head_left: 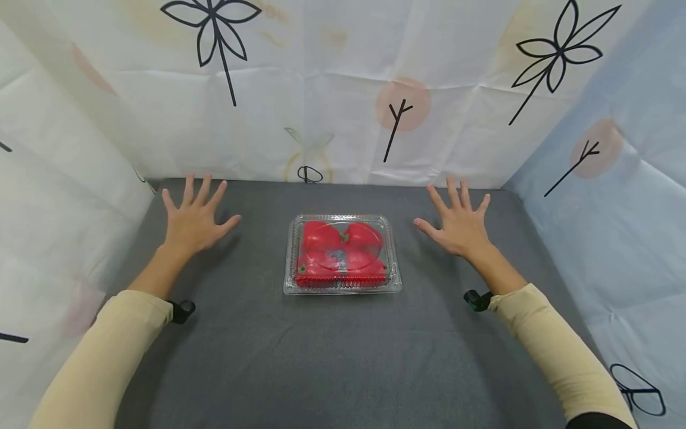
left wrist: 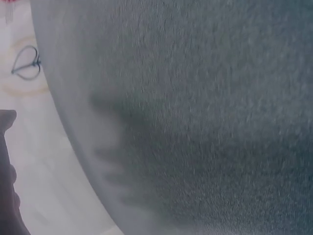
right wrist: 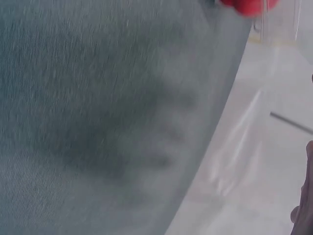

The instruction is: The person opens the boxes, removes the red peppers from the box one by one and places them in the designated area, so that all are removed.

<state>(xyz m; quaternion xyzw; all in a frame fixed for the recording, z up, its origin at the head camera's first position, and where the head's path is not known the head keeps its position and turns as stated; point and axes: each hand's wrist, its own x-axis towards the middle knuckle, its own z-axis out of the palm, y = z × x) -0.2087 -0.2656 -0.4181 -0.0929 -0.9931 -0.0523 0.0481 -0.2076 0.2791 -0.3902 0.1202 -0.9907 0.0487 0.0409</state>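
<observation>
A clear plastic clamshell box [head_left: 395,262] with several red tomatoes or peppers [head_left: 321,236] inside lies in the middle of the grey table, its lid down. To its left, my left hand [head_left: 194,223] hovers with fingers spread, apart from the box. On the other side my right hand [head_left: 458,226] is likewise spread, holding nothing. Shadows of the fingers fall on the cloth in both wrist views. Only the edge of the left hand [left wrist: 7,186] shows in the left wrist view. At the top of the right wrist view, part of the red contents [right wrist: 249,5] appears.
Grey cloth covers the table [head_left: 343,363]. A white patterned curtain [head_left: 343,119] hangs behind it, with more fabric at the left and a bluish panel [head_left: 643,238] at the right. Dark wrist straps [head_left: 182,311] sit at the cream sleeves' cuffs.
</observation>
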